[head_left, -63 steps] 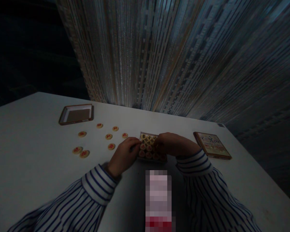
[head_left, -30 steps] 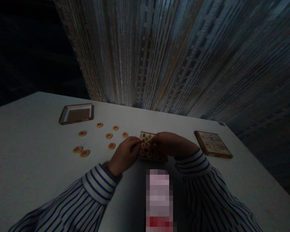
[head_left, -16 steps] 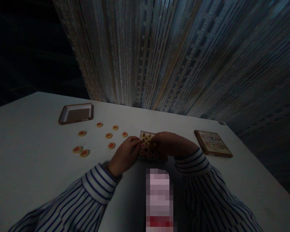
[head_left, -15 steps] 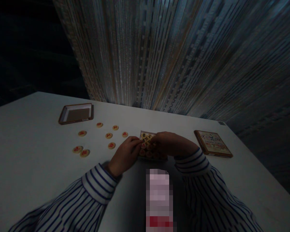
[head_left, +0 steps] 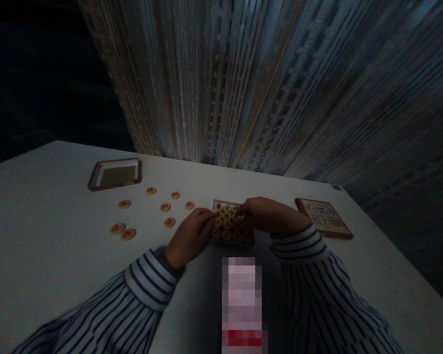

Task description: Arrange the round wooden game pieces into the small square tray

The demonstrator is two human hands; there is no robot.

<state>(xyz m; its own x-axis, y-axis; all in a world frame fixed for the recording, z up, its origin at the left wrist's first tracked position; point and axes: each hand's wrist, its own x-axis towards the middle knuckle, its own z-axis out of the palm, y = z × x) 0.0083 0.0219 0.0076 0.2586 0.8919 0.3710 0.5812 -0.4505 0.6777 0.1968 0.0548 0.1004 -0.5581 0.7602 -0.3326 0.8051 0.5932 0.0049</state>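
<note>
Rows of round xiangqi pieces [head_left: 227, 225] with black and red characters fill much of a shallow box [head_left: 232, 241] in front of me. My left hand [head_left: 192, 237] is closed at the box's left edge, thumb and fingers pinched on the rim by the pieces. Over the right part of the box, my right hand [head_left: 268, 215] is curled, its fingertips down at the upper-row pieces. Whatever lies between those fingertips is hidden. The right hand covers some of the right-hand pieces.
Several loose red-marked pieces [head_left: 165, 207] are scattered on the white table [head_left: 66, 265] left of the box; two touch or overlap [head_left: 128, 234]. A brown-rimmed box part [head_left: 115, 175] lies at the back left. A printed lid [head_left: 325, 217] lies to the right. A curtain [head_left: 203, 83] hangs behind.
My right hand has shifted slightly right across the box, uncovering more black-marked pieces in the upper rows. My left hand stays at the left edge.
</note>
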